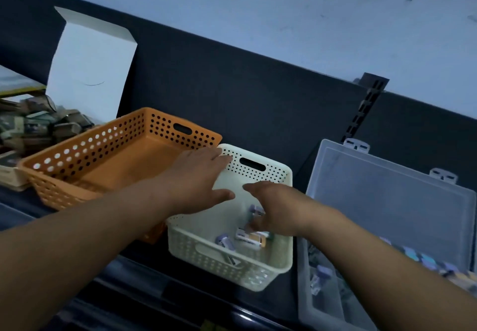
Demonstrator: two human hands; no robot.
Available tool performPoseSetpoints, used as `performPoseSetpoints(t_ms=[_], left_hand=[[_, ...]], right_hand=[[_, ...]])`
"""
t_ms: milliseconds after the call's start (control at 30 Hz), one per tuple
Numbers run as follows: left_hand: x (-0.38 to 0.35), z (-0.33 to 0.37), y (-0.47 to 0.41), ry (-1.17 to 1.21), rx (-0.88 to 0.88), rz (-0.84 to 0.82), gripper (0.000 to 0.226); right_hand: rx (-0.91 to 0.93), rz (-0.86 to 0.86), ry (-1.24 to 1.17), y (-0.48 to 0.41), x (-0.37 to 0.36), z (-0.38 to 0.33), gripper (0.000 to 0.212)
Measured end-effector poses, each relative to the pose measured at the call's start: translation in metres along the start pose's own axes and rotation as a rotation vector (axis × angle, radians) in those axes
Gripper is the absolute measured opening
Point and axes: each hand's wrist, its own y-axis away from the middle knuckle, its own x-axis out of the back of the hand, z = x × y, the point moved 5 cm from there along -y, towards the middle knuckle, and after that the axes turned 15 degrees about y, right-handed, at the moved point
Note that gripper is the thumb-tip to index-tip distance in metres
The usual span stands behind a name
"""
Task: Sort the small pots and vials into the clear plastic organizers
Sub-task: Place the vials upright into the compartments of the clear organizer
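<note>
A cream perforated basket [281, 261] sits in the middle and holds several small vials [224, 241] with purple and yellow caps near its front. My left hand [198, 178] stretches flat over the basket's left side, its fingertips at the far wall by the handle slot. My right hand [273, 207] hangs over the basket, thumb pointing left and fingers bent down onto the vials; whether it grips one is hidden. The clear plastic organizer [387, 201] stands open on the right, and more purple-capped vials [426, 261] lie in its compartments.
An orange perforated basket [116, 150] sits left of the cream one and touches it. Behind it stand an open white carton [90, 67] and a heap of small brown boxes [38, 124]. A dark panel and a slotted bracket [366, 106] back the shelf.
</note>
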Motion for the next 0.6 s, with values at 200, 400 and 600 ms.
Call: performPoseSetpoints(t_ms=[200,400,600], left_hand=[[-0.006,-0.004,0.001,0.054,-0.048,-0.03,0.079],[-0.008,-0.007,0.003,0.072,-0.082,-0.016,0.078],[-0.009,-0.008,0.002,0.066,-0.067,-0.019,0.078]], right_hand=[[-0.051,-0.218,0.065,-0.022,-0.008,0.0,0.074],[-0.062,-0.312,0.043,-0.035,-0.015,0.004,0.077],[-0.065,-0.345,-0.015,-0.04,-0.018,0.007,0.047]])
